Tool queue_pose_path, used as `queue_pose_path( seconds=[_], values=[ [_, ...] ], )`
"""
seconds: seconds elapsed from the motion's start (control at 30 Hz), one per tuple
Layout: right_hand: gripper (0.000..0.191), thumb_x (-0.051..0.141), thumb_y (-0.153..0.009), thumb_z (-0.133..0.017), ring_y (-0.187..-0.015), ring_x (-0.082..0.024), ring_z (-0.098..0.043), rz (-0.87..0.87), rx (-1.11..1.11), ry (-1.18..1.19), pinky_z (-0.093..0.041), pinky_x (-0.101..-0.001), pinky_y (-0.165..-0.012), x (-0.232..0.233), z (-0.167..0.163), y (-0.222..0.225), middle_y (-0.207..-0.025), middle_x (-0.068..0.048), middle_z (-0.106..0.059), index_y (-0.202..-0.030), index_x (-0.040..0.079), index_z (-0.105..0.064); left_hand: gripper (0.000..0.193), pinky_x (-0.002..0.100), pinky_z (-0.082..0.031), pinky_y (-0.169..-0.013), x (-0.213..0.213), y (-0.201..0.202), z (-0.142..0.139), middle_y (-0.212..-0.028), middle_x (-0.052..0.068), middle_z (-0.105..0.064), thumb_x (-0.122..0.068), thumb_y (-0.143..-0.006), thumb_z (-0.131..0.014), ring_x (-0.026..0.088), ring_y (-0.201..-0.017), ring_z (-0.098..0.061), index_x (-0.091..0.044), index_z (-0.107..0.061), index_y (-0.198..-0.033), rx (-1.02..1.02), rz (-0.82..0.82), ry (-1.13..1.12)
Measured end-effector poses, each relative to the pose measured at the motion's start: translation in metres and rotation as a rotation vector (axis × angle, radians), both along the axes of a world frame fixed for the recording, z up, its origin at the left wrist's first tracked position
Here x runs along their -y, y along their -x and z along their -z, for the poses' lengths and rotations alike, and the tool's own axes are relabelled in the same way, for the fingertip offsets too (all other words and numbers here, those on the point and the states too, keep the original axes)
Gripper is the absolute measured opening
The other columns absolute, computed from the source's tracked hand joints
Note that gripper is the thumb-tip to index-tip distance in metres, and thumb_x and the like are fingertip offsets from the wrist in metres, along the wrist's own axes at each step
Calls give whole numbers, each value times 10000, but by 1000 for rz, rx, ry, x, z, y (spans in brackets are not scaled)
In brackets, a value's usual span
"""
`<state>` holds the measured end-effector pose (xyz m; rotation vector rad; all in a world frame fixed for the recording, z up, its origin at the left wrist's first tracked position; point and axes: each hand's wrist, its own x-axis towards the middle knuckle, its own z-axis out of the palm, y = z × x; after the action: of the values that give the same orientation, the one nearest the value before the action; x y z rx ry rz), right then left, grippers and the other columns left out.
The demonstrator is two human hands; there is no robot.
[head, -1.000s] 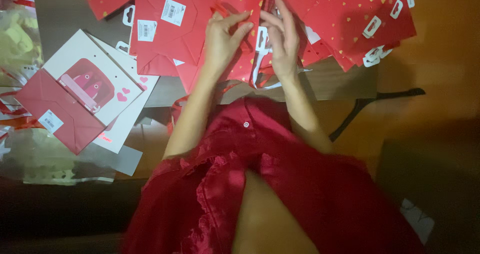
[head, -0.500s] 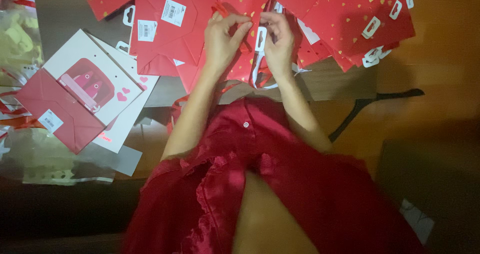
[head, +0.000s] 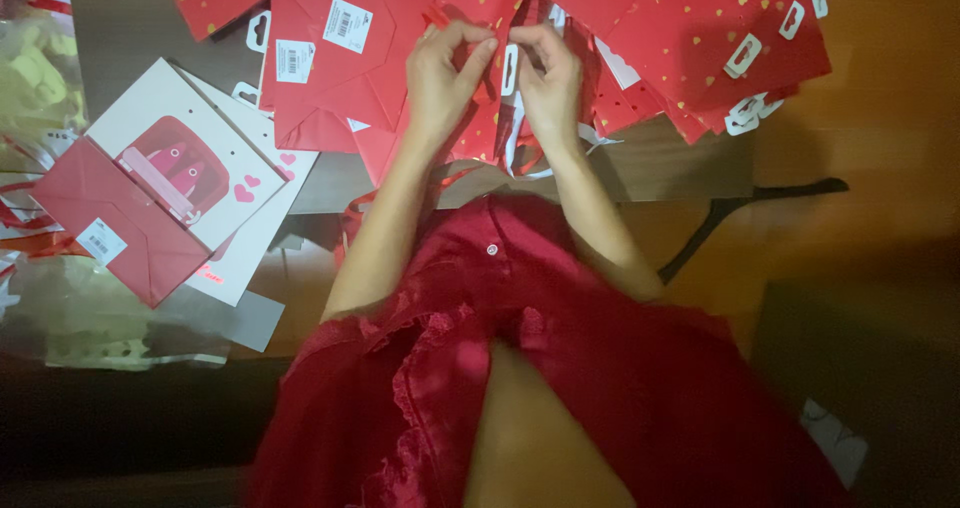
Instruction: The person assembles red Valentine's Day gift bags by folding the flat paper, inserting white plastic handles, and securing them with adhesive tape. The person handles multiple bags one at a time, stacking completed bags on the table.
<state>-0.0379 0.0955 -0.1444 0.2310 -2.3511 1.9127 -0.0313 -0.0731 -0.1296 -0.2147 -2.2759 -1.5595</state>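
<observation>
Wearing a red satin garment (head: 600, 368) nearest the camera. Beyond it, left hand (head: 440, 78) and right hand (head: 548, 78) close together, both pinching the top edge of a folded red paper gift bag (head: 510, 108) over a brown table (head: 680, 158). Farther, more red gold-dotted paper bags (head: 700, 28); at left, a white card with red picture (head: 190, 158).

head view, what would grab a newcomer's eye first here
The two hands, left hand and right hand, meet at top centre, pinching the top of a folded red gift bag. Around them fans a pile of flat red bags with gold hearts across the top. At left lies a white card picturing a red bag.
</observation>
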Motion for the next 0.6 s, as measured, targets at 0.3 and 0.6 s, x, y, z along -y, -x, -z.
queue_pose_path(
  seconds=[0.3, 0.6],
  values=[
    [134, 3, -988, -680, -771, -85, -634, 47, -68, -140, -521, -257, -692, 10, -15, 3, -943, -22, -720, -1113, 29, -718, 100, 341, -482, -712, -1, -1, 1, -750, 55, -690, -155, -958, -750, 191, -707, -594, -56, -744, -973, 128, -36, -111],
    [99, 4, -978, -707, -769, -102, -672, 96, -172, -225, -529, -247, -712, 21, -15, 10, -912, -44, -717, -1068, 28, -676, 116, 312, -493, -660, 0, -2, -1, -766, 66, -683, -153, -976, -731, 151, -688, -626, -56, -753, -1035, 166, -35, -171]
  ],
)
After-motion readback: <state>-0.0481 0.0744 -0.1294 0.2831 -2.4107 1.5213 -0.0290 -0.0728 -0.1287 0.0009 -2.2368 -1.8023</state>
